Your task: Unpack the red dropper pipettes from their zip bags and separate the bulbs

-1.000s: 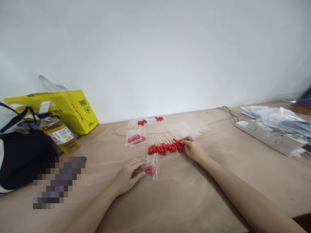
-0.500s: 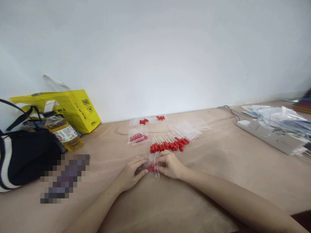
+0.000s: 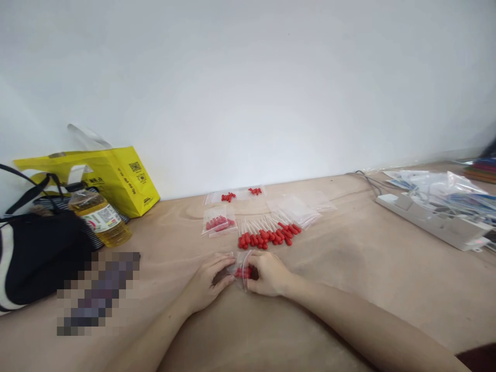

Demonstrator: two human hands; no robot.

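Note:
On the wooden table [image 3: 349, 279], both my hands meet on a small clear zip bag [image 3: 243, 268] holding red-tipped pieces. My left hand [image 3: 207, 281] pinches the bag's left side. My right hand [image 3: 269, 274] curls over its right side, fingers closed on it. Just beyond lies a row of red-tipped droppers [image 3: 267, 235] with pale stems. A filled small bag of red tips [image 3: 218, 223] rests to their left. Farther back, a long clear bag [image 3: 240, 195] shows two clumps of red tips. Empty clear bags [image 3: 296, 207] lie to the right of the droppers.
A yellow paper bag [image 3: 116, 178], a bottle of yellow oil [image 3: 98, 217] and a black handbag [image 3: 36, 253] crowd the left side. A white power strip [image 3: 430, 219] and plastic-wrapped packs [image 3: 449, 188] sit at the right. A blurred patch [image 3: 96, 292] lies near my left forearm.
My right hand left the row of droppers and came back to the small bag held by my left hand. Both hands now close on that bag.

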